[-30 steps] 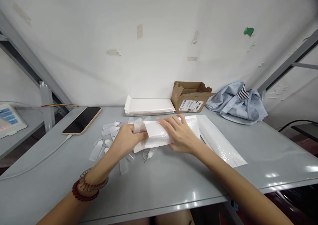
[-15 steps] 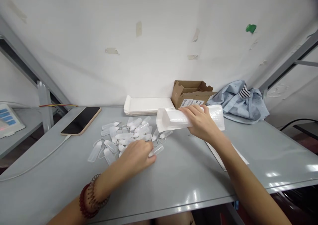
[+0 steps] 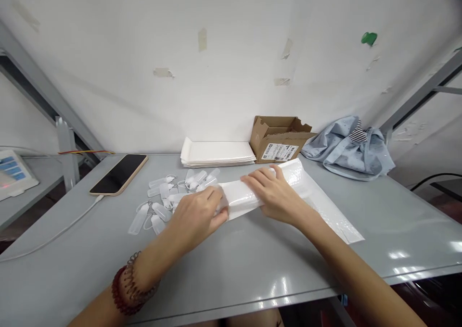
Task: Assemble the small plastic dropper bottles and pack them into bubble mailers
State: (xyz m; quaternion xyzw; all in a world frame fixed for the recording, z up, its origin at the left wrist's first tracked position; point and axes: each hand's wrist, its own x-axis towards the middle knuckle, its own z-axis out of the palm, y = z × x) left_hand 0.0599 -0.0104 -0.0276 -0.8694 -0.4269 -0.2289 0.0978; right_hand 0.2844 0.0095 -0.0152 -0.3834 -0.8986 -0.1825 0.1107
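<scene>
Held mailer (image 3: 243,198): white bubble mailer, in front of the cardboard box (image 3: 279,149) and reaching to its left; long axis runs crosswise, left end nearer the person, the other end angled back toward the box.
Right grip: right hand (image 3: 272,192) closed over the held mailer, palm down, just in front of the box.
Left grip: left hand (image 3: 200,211), left of the box, fingers curled at the mailer's left end; what they have hold of, I cannot tell.
Plastic bottles (image 3: 139,219): loose pile left of the box, beside the left hand.
Flat mailer (image 3: 335,216): front right of the box, long axis slanting toward the near right.
Table (image 3: 252,274): grey surface running from the box to the near edge, visible between the forearms.
Far side: stacked mailers (image 3: 218,153) just left of the box, blue cloth (image 3: 346,149) just right.
</scene>
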